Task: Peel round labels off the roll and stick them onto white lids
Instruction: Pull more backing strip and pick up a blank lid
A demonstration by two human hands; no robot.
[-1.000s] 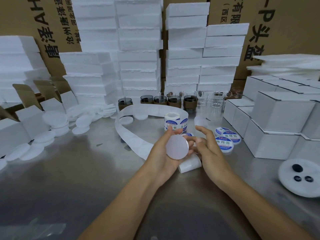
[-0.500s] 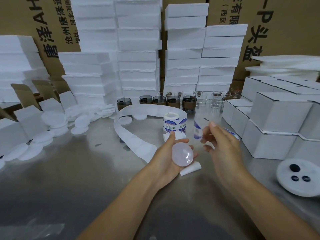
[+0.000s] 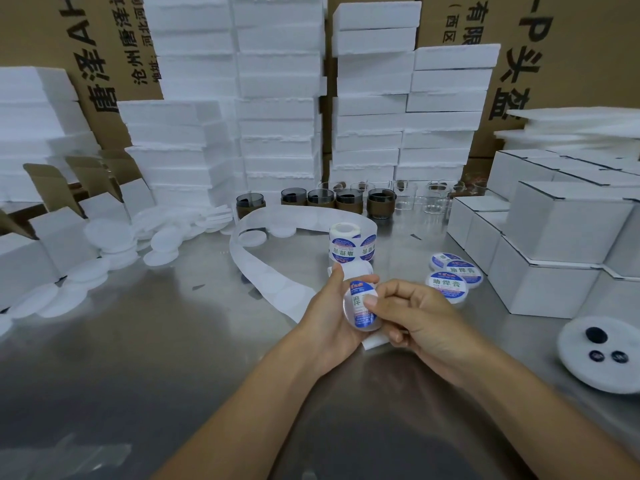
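Right hand (image 3: pixel 415 317): thumb presses the round label (image 3: pixel 360 289) onto the white lid (image 3: pixel 367 328), the other fingers curled at its edge.
Left hand (image 3: pixel 329 317): fingers grip the lid from behind – held above mid-tabletop (image 3: pixel 173 341).
Label roll (image 3: pixel 349 245): upright just behind the hands.
Labelled lids (image 3: pixel 448 284): toward the right edge.

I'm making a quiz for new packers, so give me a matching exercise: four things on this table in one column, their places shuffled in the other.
Things
1. label roll
2. finished labelled lids
3. plain white discs
4. dark cups

Places
A. back row, before the foam stacks
B. left side, by the open boxes
C. centre of the table
D. right side, beside the closed white boxes

Pairs: 1-C, 2-D, 3-B, 4-A
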